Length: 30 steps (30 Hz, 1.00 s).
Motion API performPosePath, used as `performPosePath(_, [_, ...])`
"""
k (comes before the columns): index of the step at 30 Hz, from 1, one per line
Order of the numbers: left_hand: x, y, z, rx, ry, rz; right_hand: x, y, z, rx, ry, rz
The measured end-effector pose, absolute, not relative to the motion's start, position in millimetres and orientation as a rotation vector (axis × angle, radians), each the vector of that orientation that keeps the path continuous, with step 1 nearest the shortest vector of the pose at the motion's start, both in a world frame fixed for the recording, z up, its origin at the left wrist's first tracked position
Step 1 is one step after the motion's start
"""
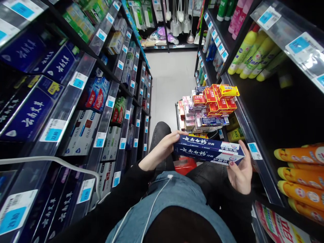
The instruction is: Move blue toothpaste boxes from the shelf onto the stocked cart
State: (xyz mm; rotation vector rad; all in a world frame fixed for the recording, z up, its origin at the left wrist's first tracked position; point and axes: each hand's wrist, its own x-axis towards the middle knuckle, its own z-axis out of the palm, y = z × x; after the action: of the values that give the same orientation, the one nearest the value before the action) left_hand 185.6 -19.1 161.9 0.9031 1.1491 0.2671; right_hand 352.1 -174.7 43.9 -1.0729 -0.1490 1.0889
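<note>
Head view: left hand (164, 148), right hand (239, 173) both gripping one toothpaste box (207, 152).

I stand in a narrow shop aisle with a pale grey floor (170, 79), brightly lit. Tall dark shelving (66, 98) rises close on my left, edged with clear rails carrying blue price labels (53, 130). Matching dark shelves (244, 123) stand on my right. Another shelf unit (174, 47) closes the far end.
</note>
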Motion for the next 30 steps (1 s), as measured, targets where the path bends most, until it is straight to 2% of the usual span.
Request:
performPosePath(7, [189.4,-19.4,162.1,0.971,1.081,0.352,350.9,-187.8,40.7,-1.063,-0.162,0.963])
performPosePath(20, [185.3,-14.9,164.0,0.909,1.116,0.205,357.8,-190.4,40.2,-0.968,-0.263,0.901])
performPosePath(24, [184.8,-12.6,164.2,0.921,1.148,0.080,363.7,-190.5,39.2,-0.917,-0.280,0.951])
performPosePath(30, [182.5,-18.7,160.0,1.225,1.116,0.185,362.1,-189.8,31.9,-1.002,-0.301,1.128])
